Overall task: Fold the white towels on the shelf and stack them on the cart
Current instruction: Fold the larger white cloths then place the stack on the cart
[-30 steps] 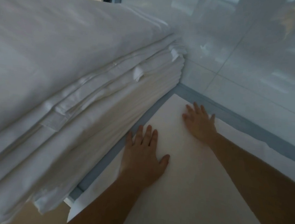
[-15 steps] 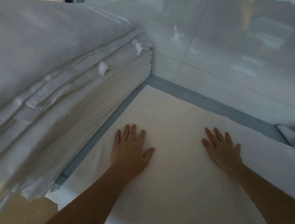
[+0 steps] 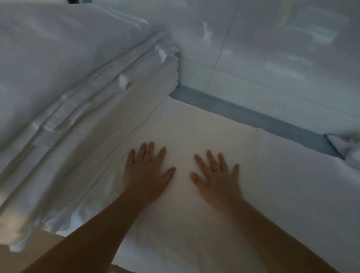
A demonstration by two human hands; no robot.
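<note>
A white towel (image 3: 265, 202) lies spread flat on the grey-blue shelf (image 3: 258, 117). My left hand (image 3: 146, 174) presses flat on it with straight, spread fingers, close to the tall pile. My right hand (image 3: 218, 179) lies flat beside it, palm down, a short gap between the two thumbs. A tall stack of folded white linens (image 3: 63, 90) rises on the left, its layered edges facing the towel.
A glossy white tiled wall (image 3: 261, 57) closes off the back. A crumpled white cloth (image 3: 355, 152) sits at the right edge on the shelf. A tan surface (image 3: 15, 253) shows at the bottom left below the stack.
My two hands have slid closer together on the towel, the right one moving left toward the left one. The view has shifted, showing more of the stack.
</note>
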